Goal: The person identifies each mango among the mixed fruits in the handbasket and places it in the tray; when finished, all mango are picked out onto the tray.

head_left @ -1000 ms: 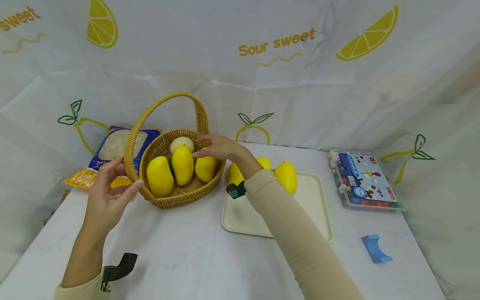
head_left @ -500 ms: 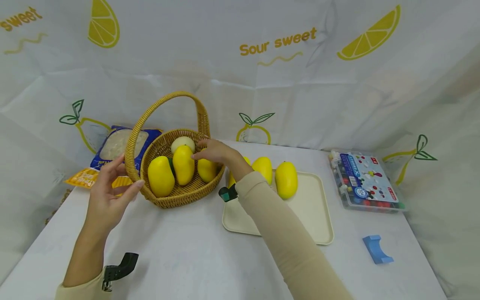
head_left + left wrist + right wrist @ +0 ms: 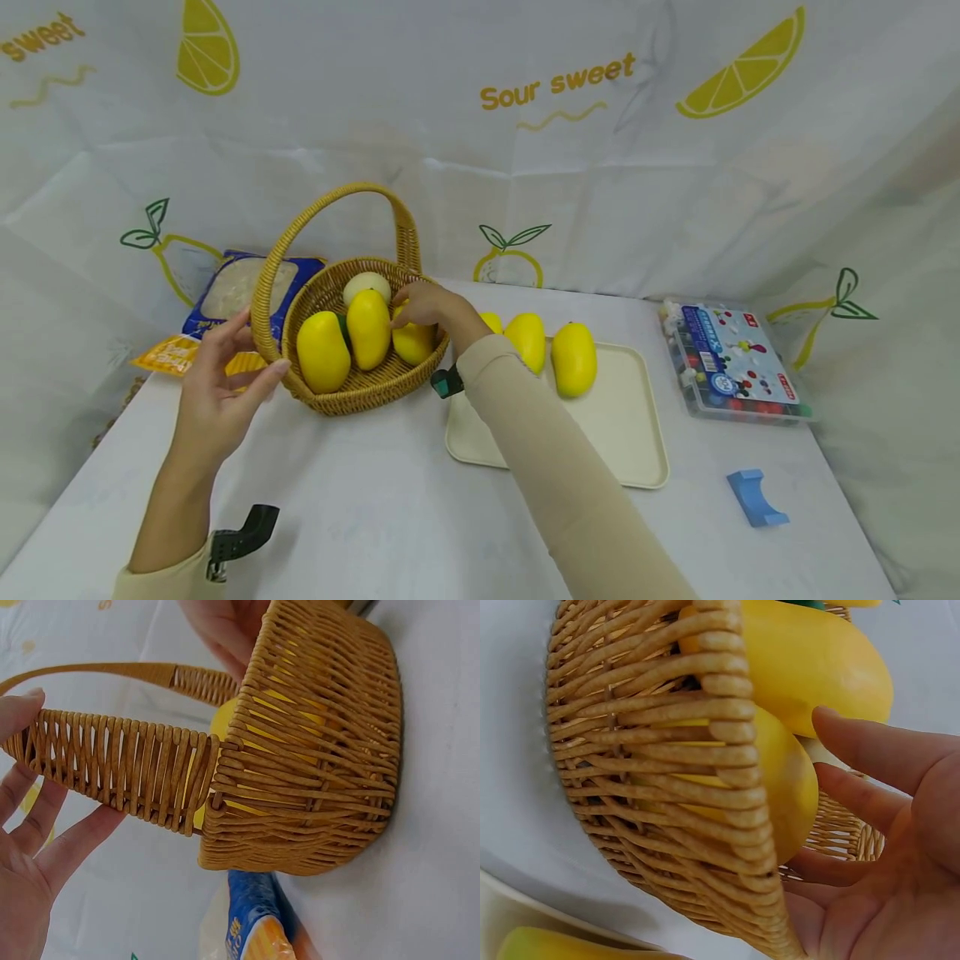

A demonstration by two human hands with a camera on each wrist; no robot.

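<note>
In a wicker basket (image 3: pixel 356 406) lie several yellow mangoes and a pale round fruit (image 3: pixel 367 288). My left hand (image 3: pixel 217 392) holds the left side of the basket's handle (image 3: pixel 124 761), thumb on one edge and fingers on the other. My right hand (image 3: pixel 429 307) reaches over the basket's right rim with fingers bent around the rightmost mango (image 3: pixel 412 342). In the right wrist view that mango (image 3: pixel 784 787) sits against the wicker wall, the thumb is straight beside the neighbouring mango (image 3: pixel 817 660), and the other fingertips are partly hidden.
A cream tray (image 3: pixel 630 450) with several mangoes (image 3: pixel 574 360) stands right of the basket. Blue (image 3: pixel 247 287) and orange (image 3: pixel 168 354) packets lie behind the basket at left. Far right are a clear box of coloured pieces (image 3: pixel 735 362) and a blue curved block (image 3: pixel 753 498).
My right hand has moved slightly left and down into the basket, its fingers bending over the rightmost mango. The left hand stays at the handle.
</note>
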